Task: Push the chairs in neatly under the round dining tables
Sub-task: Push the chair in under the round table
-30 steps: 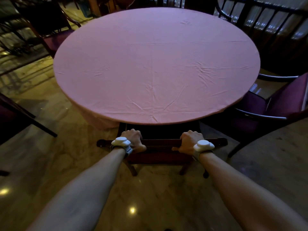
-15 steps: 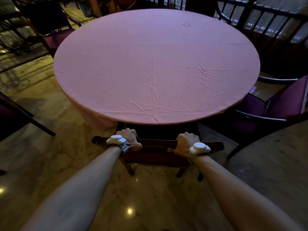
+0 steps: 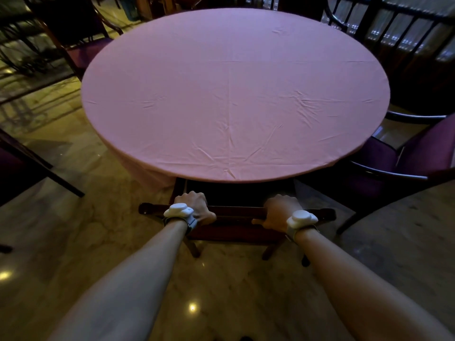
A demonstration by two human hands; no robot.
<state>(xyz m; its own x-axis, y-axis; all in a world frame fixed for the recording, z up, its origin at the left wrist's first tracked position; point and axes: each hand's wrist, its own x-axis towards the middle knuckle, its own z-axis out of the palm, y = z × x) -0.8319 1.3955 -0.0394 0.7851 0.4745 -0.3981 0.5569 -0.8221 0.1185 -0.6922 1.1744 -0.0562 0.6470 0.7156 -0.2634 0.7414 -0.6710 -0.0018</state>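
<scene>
While both hands clamp its top rail, the chair (image 3: 236,217) sits tucked under the round table (image 3: 234,94).

Nearest, the left hand (image 3: 194,205) and right hand (image 3: 279,210) curl over the rail, fingertips hidden behind it; beyond, the chair's seat vanishes under the table's pink cloth. Right of the table a purple armchair (image 3: 403,163) is cut off by the frame; at the table's far-left edge another chair (image 3: 83,50) stands dim.
</scene>
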